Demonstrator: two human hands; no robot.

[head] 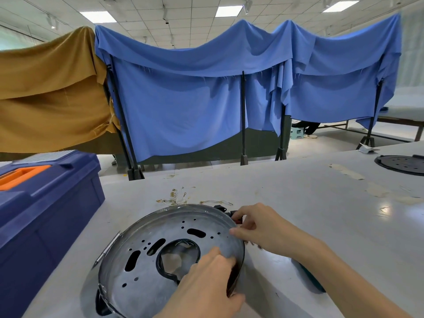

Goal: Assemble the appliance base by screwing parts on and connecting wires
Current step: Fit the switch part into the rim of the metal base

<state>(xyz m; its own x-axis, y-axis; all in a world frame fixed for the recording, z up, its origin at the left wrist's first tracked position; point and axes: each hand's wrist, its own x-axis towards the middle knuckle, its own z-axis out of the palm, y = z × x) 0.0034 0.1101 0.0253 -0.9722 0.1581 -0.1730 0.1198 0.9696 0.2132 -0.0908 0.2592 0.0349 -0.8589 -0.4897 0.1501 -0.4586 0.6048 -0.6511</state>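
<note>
Two hands are on the appliance base (160, 230), which lies on the grey table (298, 203) directly below my viewpoint, close to the near edge.

1. Appliance base. I read it as a round, shallow metal pan. Its floor is pierced with small holes and several oblong slots. A large central opening (176, 258) is edged in black.

2. Left hand (206, 288). It grasps the base at the near right side of the rim. The fingers lie inside on the metal floor and the thumb sits outside the wall, so the rim is clamped between them.

3. Right hand (259, 228). It reaches to the far right side of the rim. The fingertips curl over and pinch a black plastic part (237, 217) seated at the rim's edge, and the thumb presses against the rim just below it.

4. Loose wires (181, 198). Thin leads with gold-coloured terminals lie on the table just beyond the base, apart from both hands.

5. Surroundings. A blue toolbox (57, 214) with an orange handle (20, 175) stands at the left. A slim metal rod (106, 251) rests against the base's left wall; I cannot tell what it is. A teal object (312, 283) lies under the right forearm, mostly hidden. A second dark disc (401, 165) sits at the far right of the table. Blue cloth (183, 99) and mustard cloth (46, 99) hang over frames behind.
</note>
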